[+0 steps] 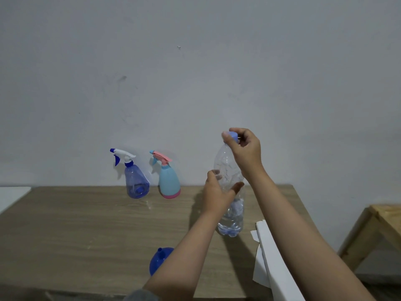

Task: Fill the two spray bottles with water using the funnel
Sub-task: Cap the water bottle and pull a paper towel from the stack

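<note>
Two raised hands: left hand fingers wrap water bottle, right hand fingers pinch cap.

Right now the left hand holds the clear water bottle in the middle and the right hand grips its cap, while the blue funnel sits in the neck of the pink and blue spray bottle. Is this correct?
Not quite. In the head view the blue funnel lies on the table, near its front edge, not in the pink and blue spray bottle. The rest holds: left hand on the clear water bottle, right hand on the cap.
</note>
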